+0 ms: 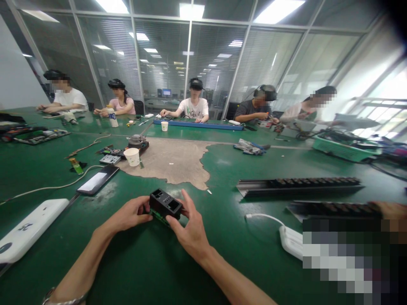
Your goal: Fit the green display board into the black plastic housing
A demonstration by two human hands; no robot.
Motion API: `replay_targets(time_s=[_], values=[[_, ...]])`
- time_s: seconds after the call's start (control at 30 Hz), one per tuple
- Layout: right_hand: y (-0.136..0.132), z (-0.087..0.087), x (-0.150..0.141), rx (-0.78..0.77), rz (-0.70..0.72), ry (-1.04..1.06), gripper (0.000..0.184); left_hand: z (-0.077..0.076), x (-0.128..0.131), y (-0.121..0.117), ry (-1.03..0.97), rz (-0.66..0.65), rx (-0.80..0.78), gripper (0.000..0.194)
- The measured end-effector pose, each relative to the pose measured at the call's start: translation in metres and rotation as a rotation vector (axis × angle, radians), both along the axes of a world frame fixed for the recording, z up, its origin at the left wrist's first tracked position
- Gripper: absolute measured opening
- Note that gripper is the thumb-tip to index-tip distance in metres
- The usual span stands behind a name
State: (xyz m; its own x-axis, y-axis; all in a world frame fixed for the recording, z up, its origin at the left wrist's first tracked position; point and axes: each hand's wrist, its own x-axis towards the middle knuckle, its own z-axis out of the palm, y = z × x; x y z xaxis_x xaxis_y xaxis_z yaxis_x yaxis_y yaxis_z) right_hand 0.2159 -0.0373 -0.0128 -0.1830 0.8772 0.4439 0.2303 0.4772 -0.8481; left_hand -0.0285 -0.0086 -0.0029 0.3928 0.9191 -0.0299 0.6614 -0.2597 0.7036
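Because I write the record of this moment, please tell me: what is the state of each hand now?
Left hand: closed on one end of the black module.
Right hand: partly open, thumb and fingers around the other end.

A green table (222, 245) fills the room, its surface worn to a pale patch (171, 161) near the middle. Beyond stands a glass partition (162, 55) (blinds behind several panes), with ceiling lights (280, 10) above, a white wall (15, 63) far left and bright windows (392, 91) right.
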Motion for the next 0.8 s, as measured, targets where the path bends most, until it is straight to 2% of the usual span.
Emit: replay_targets(time_s=[0.2, 0.37, 0.57, 0.8], values=[[-0.002, -0.005, -0.003, 0.042, 0.018, -0.076, 0.082, -0.001, -0.001, -0.001, -0.039, -0.002, 0.005, 0.052], [-0.006, -0.012, -0.004, 0.040, -0.016, -0.145, 0.087, -0.005, -0.005, 0.000, -0.031, 0.016, 0.023, 0.062], [-0.006, -0.014, -0.005, 0.006, -0.014, -0.122, 0.087, -0.007, -0.006, 0.001, -0.034, 0.009, 0.047, 0.059], [-0.006, -0.020, -0.006, -0.019, -0.031, -0.102, 0.085, 0.000, -0.002, 0.001, 0.017, -0.019, 0.066, 0.043]])
